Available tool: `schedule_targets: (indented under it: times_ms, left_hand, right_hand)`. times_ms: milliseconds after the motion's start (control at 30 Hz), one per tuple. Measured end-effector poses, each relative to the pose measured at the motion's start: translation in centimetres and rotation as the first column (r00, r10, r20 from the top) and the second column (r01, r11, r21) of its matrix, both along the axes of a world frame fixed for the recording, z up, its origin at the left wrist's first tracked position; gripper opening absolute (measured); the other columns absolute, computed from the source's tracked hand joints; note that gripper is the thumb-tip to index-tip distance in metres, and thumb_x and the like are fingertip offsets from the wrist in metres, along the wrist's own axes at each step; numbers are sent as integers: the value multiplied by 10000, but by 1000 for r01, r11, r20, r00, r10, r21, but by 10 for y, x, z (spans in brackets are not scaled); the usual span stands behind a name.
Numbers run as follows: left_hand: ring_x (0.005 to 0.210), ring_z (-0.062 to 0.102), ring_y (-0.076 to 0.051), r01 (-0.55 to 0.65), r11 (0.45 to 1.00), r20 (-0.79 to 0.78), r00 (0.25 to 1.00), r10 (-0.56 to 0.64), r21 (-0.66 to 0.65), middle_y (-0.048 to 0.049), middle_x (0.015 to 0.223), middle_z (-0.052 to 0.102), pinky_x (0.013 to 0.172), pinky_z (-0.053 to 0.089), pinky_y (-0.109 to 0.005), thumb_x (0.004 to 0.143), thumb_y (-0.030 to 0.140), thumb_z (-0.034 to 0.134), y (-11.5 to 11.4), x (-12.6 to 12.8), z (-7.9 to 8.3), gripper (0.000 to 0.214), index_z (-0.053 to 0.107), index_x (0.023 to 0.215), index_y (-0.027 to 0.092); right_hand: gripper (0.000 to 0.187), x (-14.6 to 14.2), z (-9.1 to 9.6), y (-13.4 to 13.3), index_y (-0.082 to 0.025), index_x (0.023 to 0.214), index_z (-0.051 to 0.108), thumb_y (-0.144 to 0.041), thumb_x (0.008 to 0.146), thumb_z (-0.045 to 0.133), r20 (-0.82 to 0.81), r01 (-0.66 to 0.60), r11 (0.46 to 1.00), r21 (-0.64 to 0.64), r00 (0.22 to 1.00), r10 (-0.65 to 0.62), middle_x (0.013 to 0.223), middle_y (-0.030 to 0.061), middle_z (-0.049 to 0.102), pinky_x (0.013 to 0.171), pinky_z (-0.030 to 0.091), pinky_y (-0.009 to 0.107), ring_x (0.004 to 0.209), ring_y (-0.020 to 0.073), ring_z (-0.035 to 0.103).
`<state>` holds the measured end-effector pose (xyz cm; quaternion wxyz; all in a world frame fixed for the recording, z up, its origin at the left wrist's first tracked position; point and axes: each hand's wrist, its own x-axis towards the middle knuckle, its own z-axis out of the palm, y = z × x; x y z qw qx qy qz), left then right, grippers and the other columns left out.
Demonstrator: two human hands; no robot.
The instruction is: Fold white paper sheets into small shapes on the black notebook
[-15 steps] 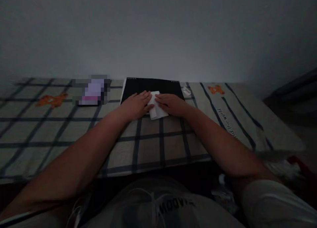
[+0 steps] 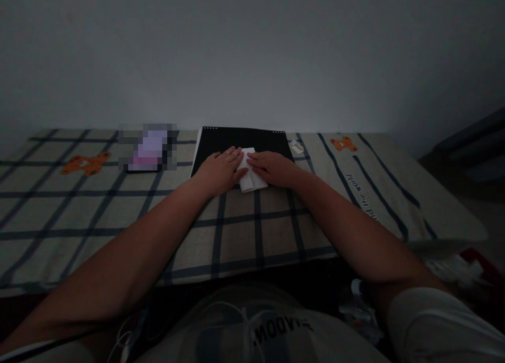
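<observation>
A small folded piece of white paper (image 2: 248,183) lies at the near edge of a black flat board or pad (image 2: 240,137) with small white marks along its far edge. A crease runs down the paper. My left hand (image 2: 221,171) rests palm down on the board, fingers stretched out flat and its fingertips and thumb on the paper's left side. From the other side, my right hand (image 2: 274,168) lies flat with its extended fingers pressing on the paper's right part. Both hands partly cover the paper.
A checked cloth (image 2: 236,231) with orange bear prints covers the table. To the left lies a phone (image 2: 148,151) with a lit, blurred screen. A small white scrap (image 2: 296,147) sits right of the board. Behind the table rises a plain wall (image 2: 252,52).
The view has shifted slightly. Both hands stay on the paper in nearly the same place, with the left thumb a little further across it.
</observation>
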<state>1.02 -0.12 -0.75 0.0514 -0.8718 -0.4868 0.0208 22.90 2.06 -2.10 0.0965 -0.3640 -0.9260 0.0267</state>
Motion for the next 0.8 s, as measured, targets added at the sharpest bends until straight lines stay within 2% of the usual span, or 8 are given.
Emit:
schedule_targets:
  times_ms: [167,400,800]
  left_hand:
    - [1615,311,-260,-17,1000,-10,1000,17,-23,-121,1737,332,1263,324,-463,1131,426,247,0,-1,5,626,358,1661,112]
    - [1615,310,-254,-3,1000,-6,1000,3,-3,-114,1739,326,1247,330,-457,1132,445,233,3,-3,2,635,355,1664,119]
    - [1622,290,-251,5,1000,-6,1000,-5,-28,-108,1753,291,1235,313,-491,1131,462,212,8,-7,0,639,308,1685,160]
  right_hand:
    - [428,-1,3,-1,-129,1450,656,-237,1066,501,-14,8,1000,6,1000,-7,1537,188,604,1163,484,507,1379,321,620]
    - [436,-3,5,-3,-88,1438,651,-244,1076,464,20,21,1000,13,1000,-21,1532,190,611,1132,492,478,1349,322,630]
    - [435,0,2,-1,-127,1448,657,-235,1058,496,-31,-2,1000,-1,1000,2,1538,181,609,1178,456,474,1393,298,600]
